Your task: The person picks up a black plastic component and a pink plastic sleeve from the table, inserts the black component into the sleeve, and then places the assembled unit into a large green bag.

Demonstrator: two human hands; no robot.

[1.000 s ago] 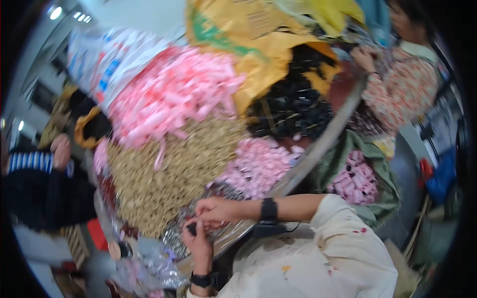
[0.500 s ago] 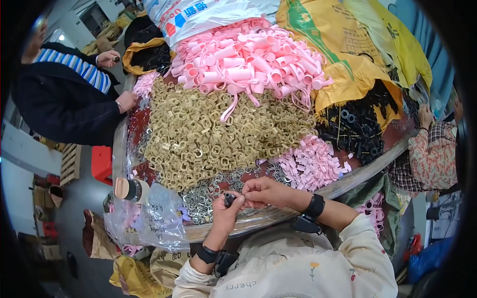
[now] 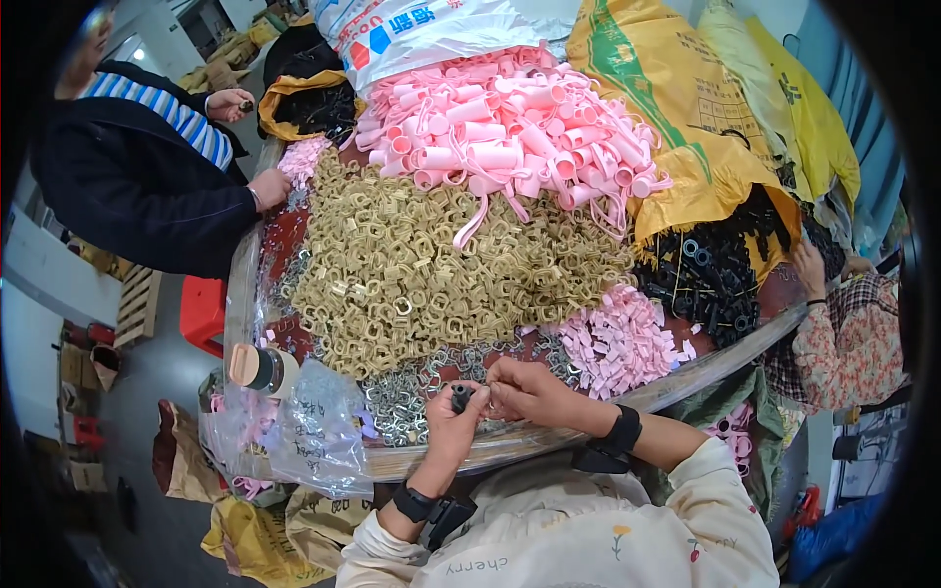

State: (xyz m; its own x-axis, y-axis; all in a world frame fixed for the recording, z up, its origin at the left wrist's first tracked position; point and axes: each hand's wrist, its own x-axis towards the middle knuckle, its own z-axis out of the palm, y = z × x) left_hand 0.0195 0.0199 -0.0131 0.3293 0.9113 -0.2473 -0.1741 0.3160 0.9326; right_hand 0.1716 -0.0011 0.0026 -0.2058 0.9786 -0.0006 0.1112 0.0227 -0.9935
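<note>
Near the front edge of the table, my left hand (image 3: 449,431) is closed around a short black tube (image 3: 460,396), its hollow end tipped up. Right beside it, my right hand (image 3: 537,396) is pinched shut, fingertips almost touching my left thumb. Whatever lies in that pinch is too small to make out. Beneath and beyond both hands spread silvery metal hooks (image 3: 397,404). Behind them rises a broad heap of tan buckle-like rings (image 3: 421,265). Small pink flat pieces (image 3: 627,338) are piled to the right of my right hand.
Pink tubes with straps (image 3: 500,137) form a mound at the back. Black parts (image 3: 701,284) spill from a yellow sack (image 3: 657,118) at right. A lidded bottle (image 3: 263,371) and clear plastic bag (image 3: 319,431) sit front left. People work at both sides.
The whole view has shifted slightly. My hands stay close together, and the black tube has turned a little, showing its hollow end more. At right, the other person's hand has moved toward the black parts.
</note>
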